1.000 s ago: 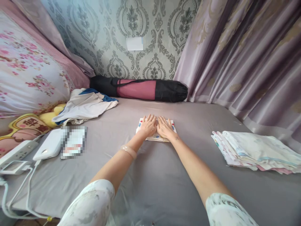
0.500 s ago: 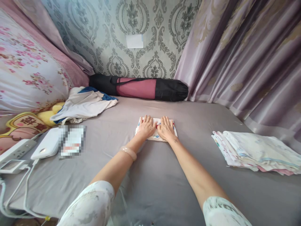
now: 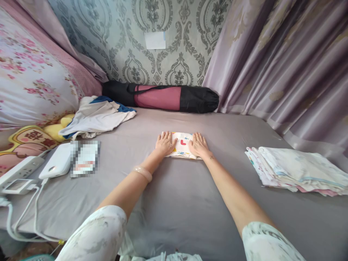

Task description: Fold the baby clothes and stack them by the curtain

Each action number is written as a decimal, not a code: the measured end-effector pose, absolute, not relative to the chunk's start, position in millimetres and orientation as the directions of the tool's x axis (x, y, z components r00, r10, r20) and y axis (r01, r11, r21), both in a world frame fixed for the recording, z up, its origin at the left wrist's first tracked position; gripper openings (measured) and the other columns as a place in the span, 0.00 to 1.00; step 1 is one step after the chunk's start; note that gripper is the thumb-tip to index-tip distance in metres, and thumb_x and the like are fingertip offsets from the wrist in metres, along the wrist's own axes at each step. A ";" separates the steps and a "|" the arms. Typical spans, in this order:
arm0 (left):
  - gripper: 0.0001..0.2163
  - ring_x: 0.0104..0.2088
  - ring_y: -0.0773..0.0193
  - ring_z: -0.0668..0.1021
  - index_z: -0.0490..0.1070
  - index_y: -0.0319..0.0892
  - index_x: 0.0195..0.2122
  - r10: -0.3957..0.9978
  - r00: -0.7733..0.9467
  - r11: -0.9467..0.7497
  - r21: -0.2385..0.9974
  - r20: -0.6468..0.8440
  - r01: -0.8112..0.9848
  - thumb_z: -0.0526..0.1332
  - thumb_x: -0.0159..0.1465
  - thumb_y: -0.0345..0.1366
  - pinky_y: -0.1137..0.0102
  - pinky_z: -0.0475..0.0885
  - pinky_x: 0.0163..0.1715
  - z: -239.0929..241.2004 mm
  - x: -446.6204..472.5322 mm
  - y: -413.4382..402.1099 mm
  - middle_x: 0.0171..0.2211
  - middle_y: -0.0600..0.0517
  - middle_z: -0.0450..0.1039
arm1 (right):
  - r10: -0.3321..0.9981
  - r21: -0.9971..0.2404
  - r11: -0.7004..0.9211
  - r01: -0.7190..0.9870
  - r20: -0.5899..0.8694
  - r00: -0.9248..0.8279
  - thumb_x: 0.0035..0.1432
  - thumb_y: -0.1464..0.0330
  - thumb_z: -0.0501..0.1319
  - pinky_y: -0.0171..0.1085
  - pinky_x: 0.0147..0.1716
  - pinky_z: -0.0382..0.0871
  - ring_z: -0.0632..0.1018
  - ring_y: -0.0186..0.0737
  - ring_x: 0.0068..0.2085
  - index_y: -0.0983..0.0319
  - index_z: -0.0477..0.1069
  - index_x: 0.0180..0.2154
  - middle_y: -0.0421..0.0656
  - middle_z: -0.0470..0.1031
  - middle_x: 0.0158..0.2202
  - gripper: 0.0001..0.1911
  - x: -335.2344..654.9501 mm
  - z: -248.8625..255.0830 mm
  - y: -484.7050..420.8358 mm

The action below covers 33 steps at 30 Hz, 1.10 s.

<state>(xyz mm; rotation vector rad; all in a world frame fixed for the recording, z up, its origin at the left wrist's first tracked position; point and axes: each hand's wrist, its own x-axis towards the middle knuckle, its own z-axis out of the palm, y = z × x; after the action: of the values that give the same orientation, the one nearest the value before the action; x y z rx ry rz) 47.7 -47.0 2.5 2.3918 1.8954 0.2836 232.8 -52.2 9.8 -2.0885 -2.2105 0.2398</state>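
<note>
A small folded white cloth with coloured prints [image 3: 183,144] lies flat on the grey bed sheet [image 3: 174,203] in the middle. My left hand [image 3: 165,143] rests palm down on its left end, fingers stretched out. My right hand [image 3: 199,144] lies flat on its right end, fingers spread too. The middle of the cloth shows between the two hands. A pale bangle [image 3: 142,172] sits on my left wrist.
A stack of folded cloths [image 3: 296,169] lies at the right. A rolled pink mat in a black bag [image 3: 163,97] runs along the wall. At the left are loose clothes [image 3: 95,117], a floral pillow [image 3: 29,79], a white power bank [image 3: 56,166], a power strip [image 3: 19,170] and cables.
My two hands have slid apart from the middle of the folded cloth toward its ends, uncovering its centre. The view has shifted slightly.
</note>
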 end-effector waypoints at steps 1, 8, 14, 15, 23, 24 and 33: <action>0.30 0.65 0.48 0.55 0.53 0.35 0.65 0.970 0.225 -0.237 0.178 0.087 0.955 0.37 0.69 0.49 0.53 0.50 0.62 1.6 45.7 -47.2 0.65 0.40 0.53 | 0.997 -0.177 0.054 0.983 -0.050 -0.064 0.65 0.63 0.38 0.48 0.65 0.38 0.44 0.49 0.68 0.77 0.44 0.66 0.55 0.42 0.69 0.33 235.0 8.6 -53.3; 0.29 0.66 0.48 0.54 0.52 0.35 0.65 0.972 0.232 -0.236 0.192 0.044 0.952 0.37 0.69 0.48 0.49 0.49 0.62 11.3 43.9 -49.8 0.66 0.40 0.52 | 0.996 -0.214 0.039 0.976 -0.073 -0.056 0.65 0.63 0.36 0.48 0.65 0.38 0.44 0.47 0.68 0.75 0.45 0.66 0.53 0.41 0.69 0.33 235.8 14.3 -57.8; 0.30 0.67 0.47 0.51 0.52 0.31 0.65 0.966 0.232 -0.246 0.137 0.110 0.959 0.37 0.69 0.48 0.49 0.44 0.64 18.2 58.7 -81.8 0.66 0.37 0.51 | 0.989 -0.153 0.147 0.977 0.053 -0.140 0.66 0.62 0.37 0.51 0.65 0.36 0.43 0.48 0.69 0.74 0.45 0.66 0.53 0.41 0.69 0.33 219.8 19.7 -79.2; 0.30 0.67 0.47 0.51 0.51 0.31 0.65 0.964 0.242 -0.255 0.133 0.107 0.958 0.37 0.69 0.48 0.50 0.44 0.64 15.9 61.4 -87.2 0.66 0.38 0.51 | 0.987 -0.144 0.159 0.977 0.052 -0.153 0.66 0.61 0.37 0.51 0.65 0.36 0.43 0.48 0.69 0.74 0.45 0.66 0.53 0.41 0.69 0.33 216.5 18.0 -83.2; 0.30 0.67 0.49 0.51 0.51 0.30 0.65 0.965 0.235 -0.247 0.110 0.114 0.963 0.38 0.69 0.47 0.49 0.43 0.64 0.6 68.5 -96.4 0.67 0.38 0.49 | 0.991 -0.126 0.132 0.983 0.044 -0.128 0.66 0.61 0.38 0.51 0.64 0.36 0.46 0.47 0.68 0.73 0.48 0.66 0.52 0.44 0.69 0.33 209.9 7.6 -89.5; 0.30 0.67 0.49 0.51 0.51 0.30 0.65 0.966 0.235 -0.246 0.115 0.105 0.962 0.38 0.69 0.47 0.49 0.43 0.63 2.1 68.4 -95.7 0.67 0.38 0.48 | 0.991 -0.130 0.133 0.983 0.037 -0.129 0.66 0.61 0.38 0.52 0.64 0.36 0.46 0.47 0.68 0.74 0.48 0.66 0.52 0.44 0.69 0.33 210.3 8.9 -88.8; 0.26 0.67 0.50 0.52 0.55 0.31 0.63 0.970 0.215 -0.230 0.148 0.108 0.962 0.40 0.70 0.43 0.49 0.44 0.63 19.0 50.1 -94.9 0.66 0.37 0.51 | 0.959 -0.158 0.280 0.947 0.092 -0.268 0.66 0.63 0.38 0.52 0.65 0.34 0.44 0.45 0.68 0.71 0.46 0.66 0.49 0.42 0.69 0.32 196.6 24.2 -92.0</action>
<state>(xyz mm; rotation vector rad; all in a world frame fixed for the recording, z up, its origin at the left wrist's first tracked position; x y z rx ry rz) 50.1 -94.9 19.0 2.4108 1.9183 0.2747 196.6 -92.0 24.2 -1.7872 -2.3727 0.1059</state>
